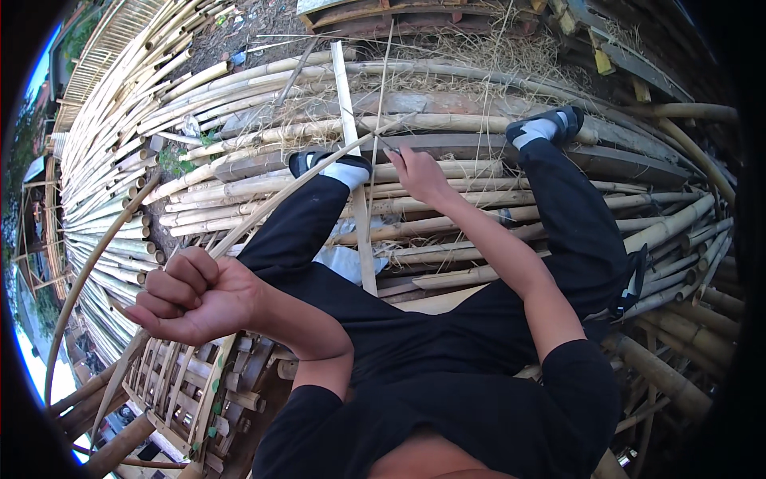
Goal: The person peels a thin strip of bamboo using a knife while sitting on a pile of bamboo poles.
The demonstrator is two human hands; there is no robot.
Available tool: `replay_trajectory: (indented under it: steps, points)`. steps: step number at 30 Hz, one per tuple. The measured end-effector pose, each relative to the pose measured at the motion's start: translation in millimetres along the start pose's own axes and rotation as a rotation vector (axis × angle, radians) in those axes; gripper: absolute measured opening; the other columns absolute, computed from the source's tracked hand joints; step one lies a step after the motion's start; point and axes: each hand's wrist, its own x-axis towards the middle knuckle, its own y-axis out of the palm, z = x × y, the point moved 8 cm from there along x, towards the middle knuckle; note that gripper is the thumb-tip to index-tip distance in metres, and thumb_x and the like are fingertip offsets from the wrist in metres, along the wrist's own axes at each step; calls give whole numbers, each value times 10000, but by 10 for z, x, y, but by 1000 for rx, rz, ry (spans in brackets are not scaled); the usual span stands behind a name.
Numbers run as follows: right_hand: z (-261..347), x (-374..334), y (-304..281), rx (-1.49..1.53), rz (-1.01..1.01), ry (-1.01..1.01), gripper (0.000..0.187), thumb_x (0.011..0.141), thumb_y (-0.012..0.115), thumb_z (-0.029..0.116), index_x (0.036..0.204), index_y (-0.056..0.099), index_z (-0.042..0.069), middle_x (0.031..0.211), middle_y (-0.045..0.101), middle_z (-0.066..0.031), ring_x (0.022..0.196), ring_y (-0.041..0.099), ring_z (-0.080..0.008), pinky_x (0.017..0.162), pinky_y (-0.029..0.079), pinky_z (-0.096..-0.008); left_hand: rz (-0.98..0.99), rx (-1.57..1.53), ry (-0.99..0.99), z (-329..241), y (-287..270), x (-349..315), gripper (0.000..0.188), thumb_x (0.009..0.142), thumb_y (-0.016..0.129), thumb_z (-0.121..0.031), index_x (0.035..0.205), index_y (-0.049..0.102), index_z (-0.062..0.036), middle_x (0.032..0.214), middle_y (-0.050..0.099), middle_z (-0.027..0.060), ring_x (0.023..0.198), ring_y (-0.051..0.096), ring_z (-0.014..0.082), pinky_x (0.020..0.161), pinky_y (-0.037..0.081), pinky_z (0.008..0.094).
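Note:
My left hand point(195, 295) is closed in a fist on the left, around a long bamboo strip point(281, 196). From the fist the strip runs up to the middle of the view, and its other end hangs down at the lower left. My right hand point(419, 176) is closed near the strip's far end, between my feet. A small knife point(388, 145) seems to be in it; the dark blade shows at the fingertips, touching or close to the strip, and the handle is hidden. A pale flat wooden slat point(345, 100) lies lengthwise beneath the strip.
Bamboo poles point(447, 191) lie crosswise under my sandalled feet, and more poles point(120, 160) are stacked at left. A slatted bamboo frame point(179, 383) stands at the lower left. Dry straw shavings point(495, 64) lie at the far side, by a wooden pallet point(415, 16).

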Motion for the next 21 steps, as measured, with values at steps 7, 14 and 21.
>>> replay_trajectory:
  steps: [7, 14, 21]
  points:
    - [-1812, 161, 361, -313, 125, 356, 396, 944, 363, 332, 935, 572, -4, 836, 607, -258, 802, 581, -438, 695, 469, -517, 55, -69, -38, 69, 109, 30, 444, 971, 363, -275, 568, 213, -165, 481, 171, -41, 392, 63, 58, 346, 53, 218]
    - [-1821, -218, 157, -44, -6, 542, 481, 923, 362, 432, 868, 596, 15, 889, 614, -249, 823, 571, -446, 715, 451, -483, -32, 37, 17, 30, -85, 93, 468, 956, 394, -281, 556, 180, -166, 489, 165, -42, 395, 65, 60, 352, 61, 218]
    - [-913, -14, -137, 842, 21, 540, 369, 874, 565, 371, 679, 441, 83, 479, 386, 14, 361, 360, -101, 366, 291, -246, -18, 33, 3, 23, -105, 53, 439, 960, 392, -289, 573, 225, -166, 488, 159, -40, 399, 65, 59, 348, 65, 220]
